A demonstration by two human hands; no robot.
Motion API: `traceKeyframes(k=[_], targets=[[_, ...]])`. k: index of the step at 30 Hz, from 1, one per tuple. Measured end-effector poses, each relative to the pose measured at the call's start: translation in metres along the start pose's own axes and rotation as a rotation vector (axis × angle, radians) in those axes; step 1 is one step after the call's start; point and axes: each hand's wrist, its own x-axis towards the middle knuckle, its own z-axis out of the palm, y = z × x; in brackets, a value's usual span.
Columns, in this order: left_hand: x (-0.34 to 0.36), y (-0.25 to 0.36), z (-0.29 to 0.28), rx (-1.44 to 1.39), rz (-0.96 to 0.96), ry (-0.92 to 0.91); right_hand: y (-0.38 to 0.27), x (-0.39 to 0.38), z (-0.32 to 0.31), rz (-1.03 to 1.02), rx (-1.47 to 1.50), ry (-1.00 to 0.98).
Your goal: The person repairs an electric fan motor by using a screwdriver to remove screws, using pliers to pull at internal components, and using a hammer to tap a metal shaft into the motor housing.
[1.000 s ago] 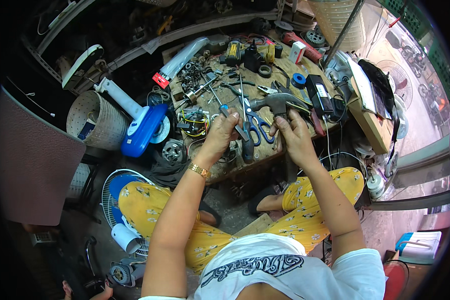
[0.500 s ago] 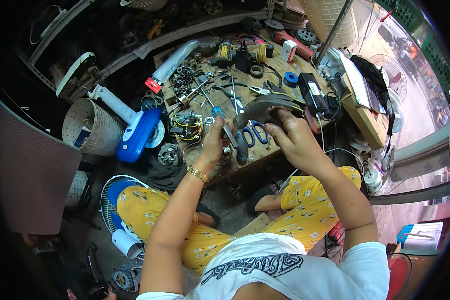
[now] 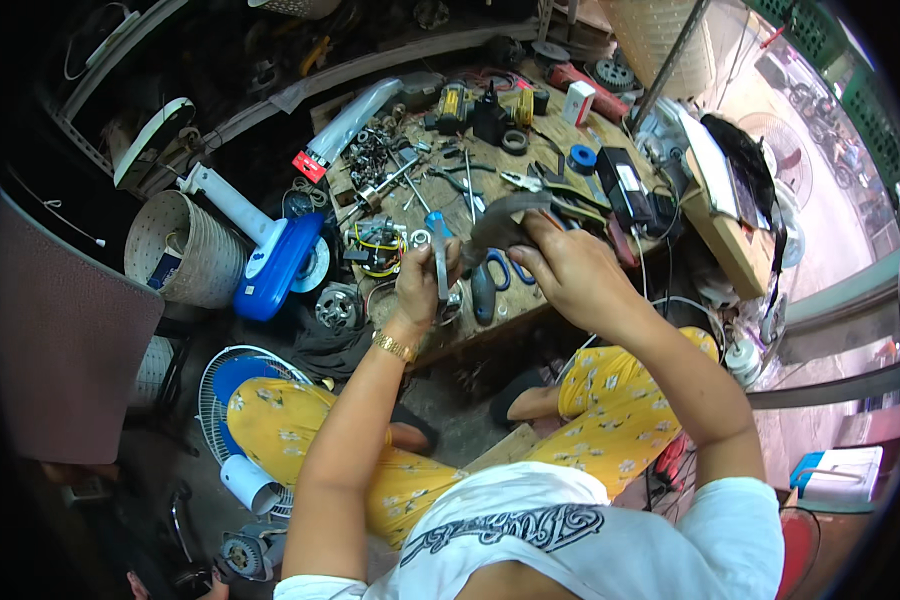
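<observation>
My left hand (image 3: 420,275) is closed round a narrow flat metal piece (image 3: 441,270), held upright. My right hand (image 3: 560,270) grips a hammer, whose blurred dark head (image 3: 500,228) is beside that piece; whether they touch I cannot tell. Just behind my left hand is a screwdriver's blue handle (image 3: 434,222). Blue-handled scissors (image 3: 500,268) and a dark-handled tool (image 3: 484,298) are partly hidden below the hammer. Pliers (image 3: 520,180) lie beyond my hands, and a wired part (image 3: 375,250) sits to the left.
The cluttered wooden bench (image 3: 490,330) holds a yellow drill (image 3: 453,103), loose hardware (image 3: 370,150) and blue tape (image 3: 582,157). A blue-white appliance (image 3: 275,275) and a basket (image 3: 165,245) stand left, a fan cage (image 3: 220,390) below. Another person's limbs (image 3: 210,585) show bottom left.
The hammer has swung leftward and down toward the piece in my left hand, blurring. My left hand has moved left and down, and the metal piece now stands more upright.
</observation>
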Motion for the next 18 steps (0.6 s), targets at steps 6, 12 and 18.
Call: traceKeyframes(k=[6,12,18], targets=[[0.022,0.004,-0.042,-0.088,-0.082,-0.470,-0.007,-0.002,-0.025,0.046,0.214,0.249],[0.027,0.025,-0.050,-0.234,-0.038,-0.506,0.013,-0.024,-0.016,0.294,0.494,0.147],[0.005,0.057,-0.066,0.262,-0.077,-0.311,0.026,-0.051,0.017,0.617,0.926,0.076]])
